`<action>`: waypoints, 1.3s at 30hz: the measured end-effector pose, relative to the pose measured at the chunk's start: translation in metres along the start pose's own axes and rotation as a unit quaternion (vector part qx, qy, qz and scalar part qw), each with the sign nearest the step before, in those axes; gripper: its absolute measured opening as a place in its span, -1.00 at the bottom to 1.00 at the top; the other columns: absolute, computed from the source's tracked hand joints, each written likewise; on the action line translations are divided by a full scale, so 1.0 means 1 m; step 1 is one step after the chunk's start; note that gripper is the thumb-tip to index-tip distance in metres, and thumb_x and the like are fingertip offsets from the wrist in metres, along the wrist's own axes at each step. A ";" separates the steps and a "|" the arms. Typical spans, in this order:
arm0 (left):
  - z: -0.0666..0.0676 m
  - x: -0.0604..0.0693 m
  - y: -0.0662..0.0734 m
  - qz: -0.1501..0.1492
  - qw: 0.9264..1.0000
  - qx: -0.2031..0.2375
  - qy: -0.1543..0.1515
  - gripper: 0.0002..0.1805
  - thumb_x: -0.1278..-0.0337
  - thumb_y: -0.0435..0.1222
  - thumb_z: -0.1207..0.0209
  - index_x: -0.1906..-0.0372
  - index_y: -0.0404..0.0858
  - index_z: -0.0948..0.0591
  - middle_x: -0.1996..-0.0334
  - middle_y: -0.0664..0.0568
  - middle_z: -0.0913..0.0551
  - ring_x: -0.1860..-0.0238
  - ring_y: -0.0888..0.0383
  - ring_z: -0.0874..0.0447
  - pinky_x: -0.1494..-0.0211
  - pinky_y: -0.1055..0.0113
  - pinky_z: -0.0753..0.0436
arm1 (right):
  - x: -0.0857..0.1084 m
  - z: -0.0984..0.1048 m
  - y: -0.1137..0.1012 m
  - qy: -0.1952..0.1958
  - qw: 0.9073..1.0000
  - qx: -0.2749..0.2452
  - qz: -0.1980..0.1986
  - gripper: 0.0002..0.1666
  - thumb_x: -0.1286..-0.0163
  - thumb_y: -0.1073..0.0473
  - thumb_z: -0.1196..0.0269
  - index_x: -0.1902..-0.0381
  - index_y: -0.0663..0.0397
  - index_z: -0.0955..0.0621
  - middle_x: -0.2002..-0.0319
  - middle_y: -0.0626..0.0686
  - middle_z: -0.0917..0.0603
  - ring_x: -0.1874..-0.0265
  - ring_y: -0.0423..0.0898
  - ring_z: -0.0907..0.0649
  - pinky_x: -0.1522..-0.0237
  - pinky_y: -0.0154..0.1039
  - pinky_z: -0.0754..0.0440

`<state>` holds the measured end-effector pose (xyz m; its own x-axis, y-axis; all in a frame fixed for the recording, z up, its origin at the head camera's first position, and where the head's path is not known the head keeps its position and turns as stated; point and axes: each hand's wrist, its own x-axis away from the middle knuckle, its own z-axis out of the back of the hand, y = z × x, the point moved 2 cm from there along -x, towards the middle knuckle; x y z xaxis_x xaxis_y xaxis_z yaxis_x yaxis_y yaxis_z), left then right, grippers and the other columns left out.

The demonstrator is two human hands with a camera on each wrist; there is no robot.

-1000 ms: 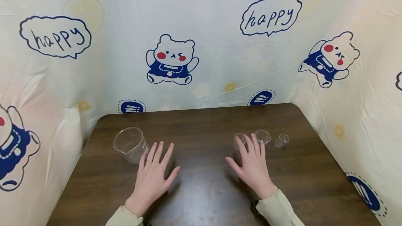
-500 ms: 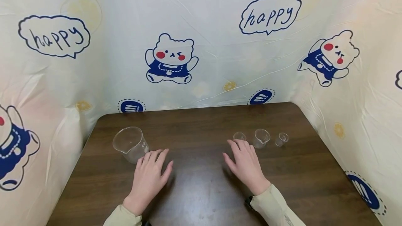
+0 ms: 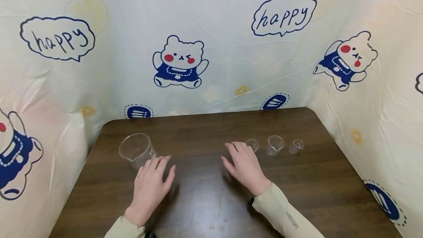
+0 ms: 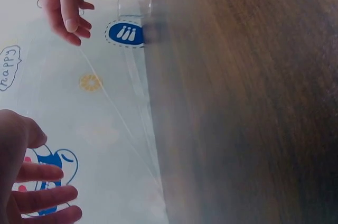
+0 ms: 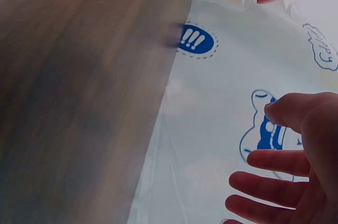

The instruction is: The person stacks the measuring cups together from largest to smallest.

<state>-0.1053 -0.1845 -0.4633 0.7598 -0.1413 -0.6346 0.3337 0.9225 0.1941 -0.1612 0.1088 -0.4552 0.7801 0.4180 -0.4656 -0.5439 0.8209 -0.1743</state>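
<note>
A large clear beaker (image 3: 135,148) stands at the left of the brown table. In front of it, partly covering its lower side, is my left hand (image 3: 148,188), fingers loosely bent and holding nothing. My right hand (image 3: 246,166) is over the table's middle right, also holding nothing, its fingers relaxed and apart in the right wrist view. Just behind its fingers a small clear cup (image 3: 252,144) is partly hidden. To the right stand a small beaker (image 3: 275,146) and a smaller one (image 3: 296,146). Whether either hand touches glass, I cannot tell.
The brown table (image 3: 198,131) has a rounded far edge against a pale printed cloth (image 3: 228,65), which also rises at the left and right sides. Bare tabletop lies between the two hands.
Both hands have drawn back and down slightly, the right one also leftward away from the small beakers. Their fingers went from spread straight to more bent. The glassware stayed put.
</note>
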 end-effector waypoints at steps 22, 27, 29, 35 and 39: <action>0.032 -0.008 -0.040 0.065 0.994 0.034 0.087 -0.34 -0.26 0.09 -0.25 -0.27 -0.30 -0.60 -0.05 -0.31 -0.63 0.07 -0.31 -0.59 0.23 -0.26 -0.61 | -0.057 -0.020 -0.054 -0.006 0.997 -0.001 0.079 -0.53 -0.46 -0.07 -0.35 -0.16 0.11 -0.64 0.04 0.03 -0.71 0.02 0.03 -0.67 -0.05 -0.08 -0.65; 0.036 -0.009 -0.062 0.118 0.987 0.059 0.090 -0.23 0.00 -0.10 -0.46 -0.33 -0.33 -0.54 -0.20 -0.37 -0.53 -0.07 -0.40 -0.42 0.17 -0.29 -0.49 | -0.070 -0.028 -0.065 -0.030 0.996 0.010 0.086 -0.53 -0.52 -0.11 -0.28 -0.17 0.08 -0.65 0.02 0.01 -0.72 0.03 0.00 -0.68 -0.04 -0.12 -0.66; 0.036 -0.008 -0.072 0.142 0.985 0.066 0.079 -0.20 0.05 -0.13 -0.51 -0.34 -0.32 -0.53 -0.23 -0.36 -0.51 -0.10 -0.39 -0.40 0.16 -0.31 -0.47 | -0.075 -0.032 -0.068 -0.043 0.995 0.015 0.089 -0.53 -0.54 -0.13 -0.26 -0.18 0.07 -0.65 0.01 0.00 -0.73 0.04 -0.02 -0.69 -0.03 -0.14 -0.66; 0.032 0.000 -0.101 0.192 0.979 0.063 0.022 -0.04 0.08 -0.10 -0.57 -0.47 -0.29 -0.42 -0.30 -0.36 -0.46 -0.22 -0.35 -0.40 0.00 -0.39 -0.47 | -0.091 -0.049 -0.080 -0.057 0.993 0.021 0.100 -0.53 -0.56 -0.16 -0.23 -0.18 0.04 -0.65 0.01 -0.02 -0.73 0.08 -0.05 -0.69 0.02 -0.19 -0.67; 0.026 0.003 -0.111 0.243 0.966 0.087 -0.025 0.17 0.02 -0.01 -0.57 -0.62 -0.27 -0.19 -0.39 -0.36 -0.37 -0.35 -0.34 -0.32 -0.14 -0.45 -0.42 | -0.101 -0.061 -0.086 -0.067 0.992 0.024 0.104 -0.50 -0.56 -0.20 -0.21 -0.18 0.03 -0.65 0.02 -0.03 -0.73 0.07 -0.07 -0.69 0.03 -0.21 -0.68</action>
<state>-0.1259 -0.2970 -0.4676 0.8752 0.2714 -0.4004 0.0165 0.8105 0.5855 -0.2124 -0.0279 -0.4464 0.6882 0.6255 -0.3676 -0.6847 0.7275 -0.0440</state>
